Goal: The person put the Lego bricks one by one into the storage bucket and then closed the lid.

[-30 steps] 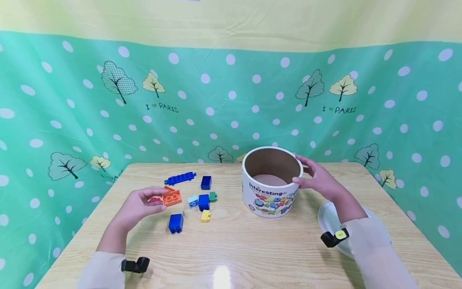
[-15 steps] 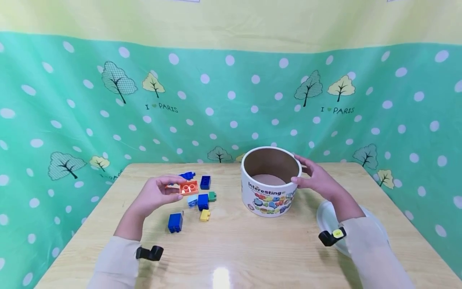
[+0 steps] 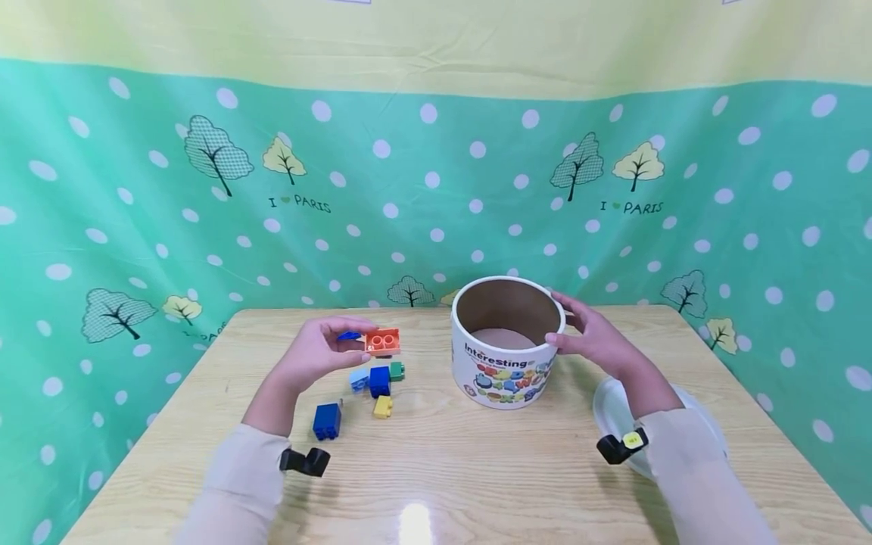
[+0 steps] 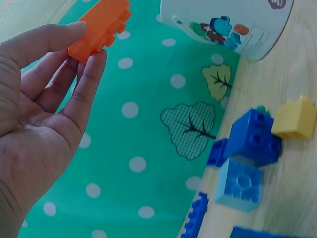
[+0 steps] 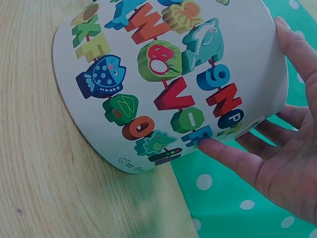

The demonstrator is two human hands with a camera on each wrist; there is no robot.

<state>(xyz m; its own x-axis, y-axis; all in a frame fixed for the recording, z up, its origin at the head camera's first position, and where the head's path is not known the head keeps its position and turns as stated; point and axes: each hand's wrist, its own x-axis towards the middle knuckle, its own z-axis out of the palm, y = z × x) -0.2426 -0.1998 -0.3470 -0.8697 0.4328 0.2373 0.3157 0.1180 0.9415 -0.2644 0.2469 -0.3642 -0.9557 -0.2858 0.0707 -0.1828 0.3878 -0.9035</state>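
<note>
An orange building brick [image 3: 383,342], hollow underside facing the head camera, is pinched between the thumb and fingers of my left hand [image 3: 320,352]. In the left wrist view the orange brick [image 4: 99,29] shows its row of studs, raised above the table. My right hand [image 3: 589,337] grips the right side of a white printed bucket [image 3: 507,378], its thumb near the rim and its fingers around the far side. In the right wrist view the thumb presses the bucket's wall [image 5: 247,59]. The bucket stands upright, and the part of its floor in view is bare.
Left of the bucket lie a light blue brick [image 3: 359,380], a blue brick [image 3: 379,381], a green brick [image 3: 397,371] and a yellow brick [image 3: 383,407]. Another blue brick [image 3: 327,421] sits nearer. A round white lid [image 3: 609,397] lies under the right forearm. A green curtain [image 3: 436,197] hangs behind.
My left hand has carried the orange brick rightward and slightly up, toward the bucket, now overlapping the blue pieces at the back. My right hand stays on the bucket.
</note>
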